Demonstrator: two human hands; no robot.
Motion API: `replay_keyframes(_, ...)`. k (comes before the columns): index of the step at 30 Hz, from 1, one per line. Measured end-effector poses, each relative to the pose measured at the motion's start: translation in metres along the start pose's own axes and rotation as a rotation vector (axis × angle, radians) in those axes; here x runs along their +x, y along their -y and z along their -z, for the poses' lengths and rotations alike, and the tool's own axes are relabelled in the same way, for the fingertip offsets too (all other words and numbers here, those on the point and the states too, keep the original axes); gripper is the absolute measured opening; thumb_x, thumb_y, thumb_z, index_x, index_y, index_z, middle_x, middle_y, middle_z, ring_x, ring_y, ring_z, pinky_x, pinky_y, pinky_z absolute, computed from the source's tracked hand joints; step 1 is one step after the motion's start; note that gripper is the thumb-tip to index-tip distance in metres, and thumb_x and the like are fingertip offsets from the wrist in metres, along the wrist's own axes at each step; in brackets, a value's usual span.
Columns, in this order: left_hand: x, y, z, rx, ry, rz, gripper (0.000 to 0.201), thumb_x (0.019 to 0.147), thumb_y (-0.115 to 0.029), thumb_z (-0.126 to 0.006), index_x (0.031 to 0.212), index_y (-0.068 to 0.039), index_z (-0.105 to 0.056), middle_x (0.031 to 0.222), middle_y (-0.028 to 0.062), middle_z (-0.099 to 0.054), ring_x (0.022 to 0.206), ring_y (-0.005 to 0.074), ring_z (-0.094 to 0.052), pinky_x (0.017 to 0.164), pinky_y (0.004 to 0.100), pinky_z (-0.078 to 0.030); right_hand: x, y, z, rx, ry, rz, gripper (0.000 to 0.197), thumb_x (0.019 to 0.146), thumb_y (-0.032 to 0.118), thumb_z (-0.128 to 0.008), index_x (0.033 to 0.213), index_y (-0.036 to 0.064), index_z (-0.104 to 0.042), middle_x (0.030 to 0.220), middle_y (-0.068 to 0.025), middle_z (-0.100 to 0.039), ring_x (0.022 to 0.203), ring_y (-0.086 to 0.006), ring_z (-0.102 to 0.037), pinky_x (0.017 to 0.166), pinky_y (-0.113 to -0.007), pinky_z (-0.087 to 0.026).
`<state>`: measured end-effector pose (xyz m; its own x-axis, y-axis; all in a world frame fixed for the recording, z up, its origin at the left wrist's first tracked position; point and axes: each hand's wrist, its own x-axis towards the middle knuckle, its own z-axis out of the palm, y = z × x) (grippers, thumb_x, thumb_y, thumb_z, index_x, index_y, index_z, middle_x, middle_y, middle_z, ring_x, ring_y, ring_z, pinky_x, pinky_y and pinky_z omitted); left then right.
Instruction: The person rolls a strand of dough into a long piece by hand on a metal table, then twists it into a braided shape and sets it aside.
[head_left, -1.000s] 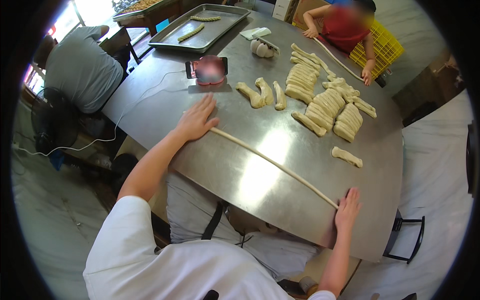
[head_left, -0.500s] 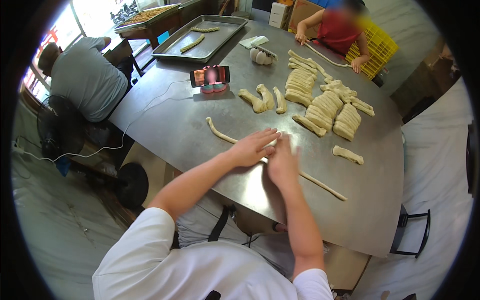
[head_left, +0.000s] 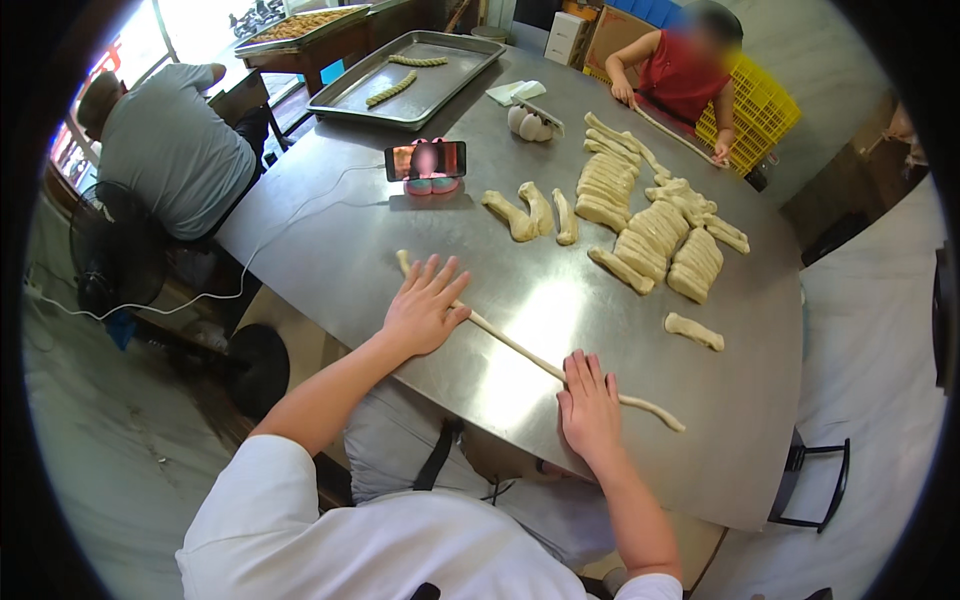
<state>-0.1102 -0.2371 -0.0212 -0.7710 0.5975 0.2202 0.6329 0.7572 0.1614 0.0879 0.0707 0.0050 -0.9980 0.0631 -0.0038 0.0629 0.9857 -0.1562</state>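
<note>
L hand lies palm-down, fingers spread, over the upper-L part of a thin dough rope; R hand likewise flat, fingers slightly apart, over it nearer its lower-R end. Neither's clamped. Rope runs diagonally along the near side of the stainless-steel table, both ends showing past the hands.

Table's shiny, w/ bright glare b/w & beyond the hands. Cut dough strips sit in rows R of centre, one dough piece apart on the near side. Far L: metal baking tray w/ 2 twisted dough sticks. Propped smartphone stands mid-table, facing the wearer.

Room: co-worker in red top at far R edge, both hands at a dough strand, yellow plastic crate behind. L side: person in grey shirt seated, back turned, near a black fan. Bright doorway/window top L.
</note>
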Motion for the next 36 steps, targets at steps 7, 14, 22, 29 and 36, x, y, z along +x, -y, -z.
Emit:
replay_keyframes(7, 0.021, 0.069, 0.0, -0.168, -0.006, 0.059, 0.071, 0.11, -0.056, -0.054, 0.162, -0.008, -0.052, 0.173, 0.0222, -0.042, 0.164, 0.0401, -0.033, 0.135, 0.0594, -0.019, -0.027, -0.064, 0.005, -0.048, 0.027, -0.142, 0.059, 0.115, 0.03, -0.041, 0.17, 0.0095, -0.041, 0.179, -0.0147, -0.035, 0.166, -0.0368, -0.029, 0.134, -0.063, -0.02)
replay_keyframes(14, 0.034, 0.098, 0.019, 0.154, 0.012, 0.144, 0.071, 0.111, -0.052, -0.052, 0.164, -0.004, -0.048, 0.174, 0.024, -0.04, 0.165, 0.0389, -0.031, 0.136, 0.0559, -0.02, -0.037, -0.144, 0.008, -0.095, -0.117, -0.327, 0.063, 0.112, 0.031, -0.045, 0.171, 0.0102, -0.04, 0.179, -0.0121, -0.036, 0.168, -0.0369, -0.026, 0.135, -0.065, -0.015)
replay_keyframes(22, 0.019, 0.143, 0.021, 0.229, 0.037, 0.269, 0.073, 0.112, -0.049, -0.05, 0.168, -0.002, -0.042, 0.179, 0.0211, -0.032, 0.168, 0.0359, -0.025, 0.137, 0.0515, -0.018, -0.092, -0.172, 0.015, -0.154, -0.02, -0.427, 0.061, 0.116, 0.033, -0.04, 0.17, 0.0057, -0.04, 0.178, -0.0163, -0.036, 0.166, -0.0379, -0.029, 0.135, -0.061, -0.016)
replay_keyframes(29, -0.003, 0.154, 0.017, 0.072, -0.007, 0.246, 0.08, 0.109, -0.055, -0.055, 0.164, 0.002, -0.045, 0.177, 0.0232, -0.035, 0.165, 0.0425, -0.029, 0.135, 0.0528, -0.025, -0.144, -0.166, 0.014, -0.08, 0.012, -0.414, 0.061, 0.118, 0.031, -0.037, 0.172, 0.0025, -0.034, 0.179, -0.019, -0.033, 0.168, -0.0362, -0.026, 0.137, -0.056, -0.015)
replay_keyframes(36, -0.005, 0.156, 0.025, -0.008, 0.092, 0.089, 0.078, 0.11, -0.053, -0.053, 0.167, 0.0, -0.041, 0.178, 0.0228, -0.033, 0.165, 0.0394, -0.03, 0.135, 0.0521, -0.024, -0.155, -0.167, 0.009, -0.09, 0.005, -0.469, 0.065, 0.118, 0.036, -0.037, 0.174, 0.0044, -0.031, 0.181, -0.0172, -0.03, 0.169, -0.0356, -0.022, 0.137, -0.059, -0.011)
